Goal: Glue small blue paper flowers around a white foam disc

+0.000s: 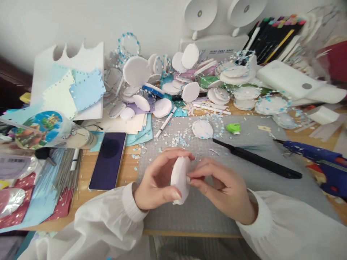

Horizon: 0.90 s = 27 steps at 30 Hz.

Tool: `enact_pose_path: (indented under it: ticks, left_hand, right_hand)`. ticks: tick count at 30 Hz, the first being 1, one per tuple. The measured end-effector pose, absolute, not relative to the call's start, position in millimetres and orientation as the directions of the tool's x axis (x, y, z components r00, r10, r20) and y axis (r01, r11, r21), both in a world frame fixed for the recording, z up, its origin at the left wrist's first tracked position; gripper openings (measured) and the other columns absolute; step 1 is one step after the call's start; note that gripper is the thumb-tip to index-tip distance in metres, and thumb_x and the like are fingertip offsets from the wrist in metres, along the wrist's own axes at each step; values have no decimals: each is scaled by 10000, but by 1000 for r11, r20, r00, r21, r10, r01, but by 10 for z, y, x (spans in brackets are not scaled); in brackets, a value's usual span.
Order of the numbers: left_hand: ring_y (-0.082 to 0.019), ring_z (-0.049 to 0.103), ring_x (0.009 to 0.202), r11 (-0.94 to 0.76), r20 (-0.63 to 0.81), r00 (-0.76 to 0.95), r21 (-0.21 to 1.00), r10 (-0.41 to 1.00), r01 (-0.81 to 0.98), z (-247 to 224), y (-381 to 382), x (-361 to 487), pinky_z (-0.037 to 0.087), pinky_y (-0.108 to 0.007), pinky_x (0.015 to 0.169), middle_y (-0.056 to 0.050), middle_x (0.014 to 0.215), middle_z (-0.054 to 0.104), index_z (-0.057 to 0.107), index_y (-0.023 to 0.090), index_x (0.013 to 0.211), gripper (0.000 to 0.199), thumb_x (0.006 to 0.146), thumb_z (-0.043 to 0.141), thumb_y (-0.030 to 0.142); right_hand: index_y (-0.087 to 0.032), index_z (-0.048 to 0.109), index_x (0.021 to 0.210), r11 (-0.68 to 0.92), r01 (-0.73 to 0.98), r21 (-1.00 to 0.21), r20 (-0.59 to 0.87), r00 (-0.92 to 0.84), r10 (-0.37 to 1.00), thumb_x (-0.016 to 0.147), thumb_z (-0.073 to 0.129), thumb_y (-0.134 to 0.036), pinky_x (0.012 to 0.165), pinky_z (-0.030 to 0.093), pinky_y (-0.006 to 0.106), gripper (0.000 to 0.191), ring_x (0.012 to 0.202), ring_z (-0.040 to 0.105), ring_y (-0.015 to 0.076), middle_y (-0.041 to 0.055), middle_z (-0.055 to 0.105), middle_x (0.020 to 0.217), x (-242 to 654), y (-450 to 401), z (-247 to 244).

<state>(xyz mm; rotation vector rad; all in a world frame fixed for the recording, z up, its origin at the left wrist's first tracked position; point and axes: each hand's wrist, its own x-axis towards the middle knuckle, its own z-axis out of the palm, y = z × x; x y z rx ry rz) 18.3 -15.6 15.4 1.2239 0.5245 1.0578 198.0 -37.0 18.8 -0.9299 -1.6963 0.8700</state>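
My left hand [159, 180] is closed around the edge of a white round foam-like disc [180, 178], thumb at the lower edge and fingers over the top. The disc stands tilted nearly on edge above the grey cutting mat [189, 220]. My right hand [219, 184] pinches at the disc's right side; a tiny pale bit shows at the fingertips, too small to name. Beyond the hands lies another white disc [202, 129] among scattered blue and white paper bits [176, 139].
Right of my hands lie a long black tool [260, 160] and a blue hot glue gun [317, 155]. A small green object [233, 128] sits on the mat. At left are a phone [107, 160] and thin wires [67, 173]. Piled white discs [137, 71] line the back wall.
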Motion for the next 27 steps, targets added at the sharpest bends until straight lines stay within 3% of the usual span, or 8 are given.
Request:
enact_pose_path:
  ticks: [4, 6, 8, 10, 15, 17, 24, 27]
  left_hand:
    - [-306, 559, 1133, 177, 66, 487, 882, 871, -438, 129, -163, 192, 464, -431, 959, -130, 1189, 598, 588, 204, 1215, 536, 805, 622, 547]
    - [-317, 570, 1132, 248, 4, 462, 839, 887, -484, 97, -162, 193, 465, -450, 959, -128, 1178, 615, 594, 206, 1191, 525, 802, 620, 557]
    - [-330, 576, 1137, 305, -54, 440, 796, 896, -523, 69, -157, 192, 460, -471, 966, -128, 1176, 625, 597, 206, 1183, 513, 809, 609, 558]
    - [-332, 585, 1132, 343, -96, 434, 769, 896, -539, 56, -149, 192, 456, -481, 973, -128, 1176, 631, 599, 203, 1182, 505, 816, 605, 551]
    - [-333, 580, 1132, 356, -94, 450, 761, 888, -543, 78, -130, 205, 469, -475, 949, -133, 1165, 635, 607, 198, 1168, 500, 805, 624, 541]
    - [-329, 579, 1134, 347, -76, 464, 771, 882, -534, 85, -128, 210, 470, -462, 945, -137, 1163, 641, 608, 194, 1165, 507, 799, 630, 544]
    - [-305, 585, 1130, 342, -49, 501, 787, 864, -513, 56, -140, 206, 476, -416, 938, -136, 1170, 646, 588, 192, 1191, 527, 800, 630, 543]
    - [-310, 591, 1122, 364, -74, 497, 775, 865, -517, 39, -145, 205, 475, -426, 937, -134, 1171, 642, 589, 191, 1186, 516, 803, 632, 534]
  right_hand:
    - [-199, 673, 1026, 522, 252, -815, 471, -236, 850, 873, 548, -194, 736, 513, 336, 198, 860, 624, 186, 74, 660, 932, 2029, -345, 260]
    - [-202, 690, 919, 533, 228, -815, 476, -261, 840, 877, 520, -172, 700, 499, 337, 178, 760, 617, 168, 51, 668, 823, 2047, -332, 275]
    - [-199, 664, 727, 548, 173, -818, 490, -290, 822, 885, 468, -123, 626, 466, 317, 263, 599, 566, 130, 10, 623, 636, 2055, -326, 277]
    - [-191, 636, 657, 543, 140, -828, 489, -291, 822, 886, 433, -93, 579, 442, 295, 321, 540, 530, 110, -1, 585, 575, 2056, -329, 276]
    - [-202, 681, 1004, 468, 193, -862, 425, -228, 876, 868, 501, -119, 575, 464, 281, 240, 629, 555, 132, 8, 589, 675, 2033, -351, 264]
    - [-200, 672, 1043, 468, 209, -858, 424, -224, 878, 854, 529, -113, 579, 465, 275, 252, 632, 550, 128, 4, 589, 691, 2019, -354, 258]
    - [-168, 691, 952, 514, 248, -821, 463, -238, 854, 839, 535, -79, 555, 455, 247, 212, 619, 553, 108, 14, 611, 699, 2008, -327, 283]
    - [-186, 623, 683, 532, 195, -824, 462, -312, 830, 855, 493, -76, 554, 429, 265, 242, 525, 499, 96, -19, 558, 558, 2027, -317, 286]
